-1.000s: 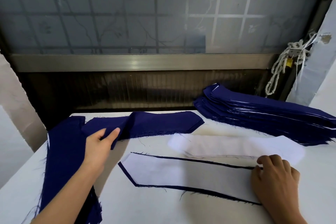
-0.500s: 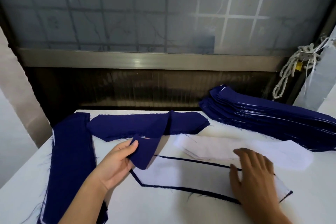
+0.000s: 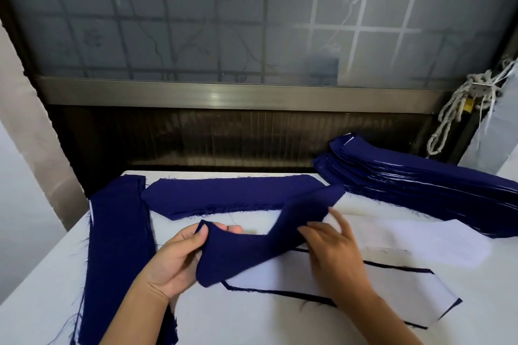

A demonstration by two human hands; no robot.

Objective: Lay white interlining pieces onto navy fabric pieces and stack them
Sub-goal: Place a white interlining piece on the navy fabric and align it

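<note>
Left hand pinches a navy piece, right hand touching it, over white interlining.

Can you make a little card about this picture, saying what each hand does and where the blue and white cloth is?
Left hand: grips the near end of a held navy piece
Right hand: touches its middle; fingers blurred
Underneath: layered piece, white interlining on navy
Loose interlining: right of the hands
Big navy stack: back right
Left navy pile: along the table's left side
Back navy piece: lies flat
</note>
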